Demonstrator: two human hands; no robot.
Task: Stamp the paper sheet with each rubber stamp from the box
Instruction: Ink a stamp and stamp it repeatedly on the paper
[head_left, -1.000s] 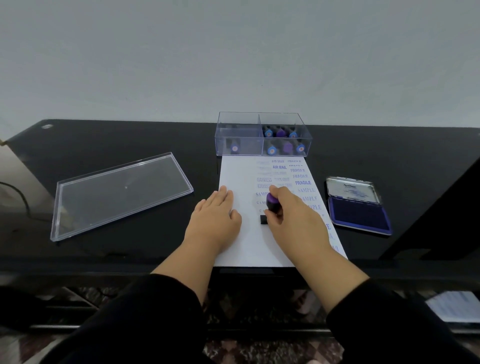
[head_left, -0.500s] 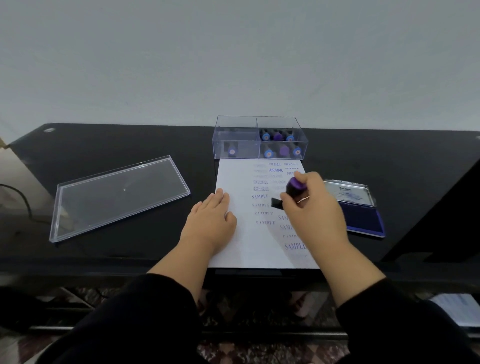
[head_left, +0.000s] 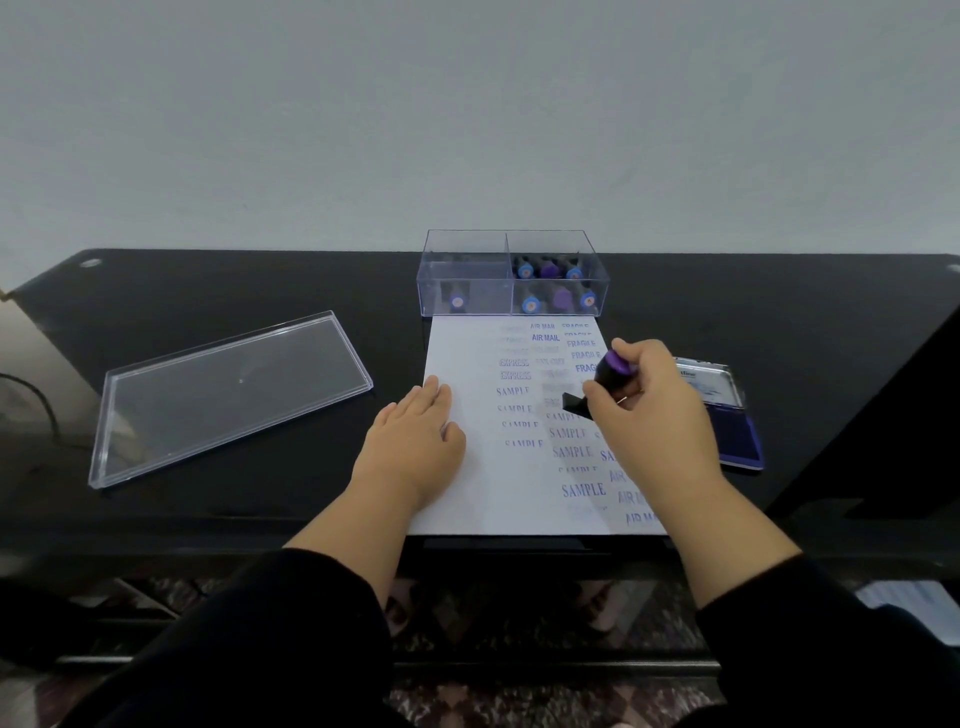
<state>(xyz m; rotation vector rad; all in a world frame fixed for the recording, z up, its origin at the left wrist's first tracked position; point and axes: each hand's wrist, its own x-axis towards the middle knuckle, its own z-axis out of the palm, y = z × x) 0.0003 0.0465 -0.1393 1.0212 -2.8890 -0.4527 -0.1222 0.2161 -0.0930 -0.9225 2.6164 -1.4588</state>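
A white paper sheet lies on the black table, covered with blue prints reading SAMPLE, EXPRESS, AIR MAIL and FRAGILE. My left hand lies flat on the sheet's left edge, fingers straight. My right hand grips a rubber stamp with a purple knob and black base, tilted and lifted above the sheet's right side. A clear plastic box stands at the sheet's far end; several blue and purple stamps sit in its compartments.
An open blue ink pad sits just right of my right hand, partly hidden by it. The box's clear lid lies on the table to the left. The table's front edge runs just below the sheet.
My right hand lifted the stamp off the sheet's middle and carried it right, toward the ink pad, tilting it. My left hand stayed flat on the sheet.
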